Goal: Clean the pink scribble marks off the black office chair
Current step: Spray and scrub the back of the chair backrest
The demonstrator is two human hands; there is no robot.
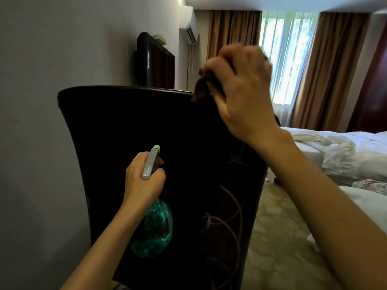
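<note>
Bedroom walls, brown curtains (333, 65) and a bright window are sitting behind the work, with a white bed (345, 151) out at 3 o'clock. I am looking at the tall back of the black chair (129, 122), which is filling the middle of my view.

My left hand (142, 181) is closing tight around the neck of a green spray bottle (152, 229), with the grey nozzle (151, 162) pointing up toward 12 o'clock, close to the chair back. My right hand (245, 91) is up at 1 o'clock, squeezing a dark cloth (202, 86) that is touching the top right edge of the chair.

The pink scribble marks (228, 218) are looping down the right side of the chair back, from about 3 o'clock to 5 o'clock. They are faint but I can see them.

I think I am getting ready to spray and wipe. To do it well, I should be turning the nozzle toward the pink lines, not the clean part. Then I should be bringing the cloth down to the marks and rubbing along each loop, pressing firmly while the spot is wet.

I am seeing no words or labels on the bottle or the chair that I can read.
</note>
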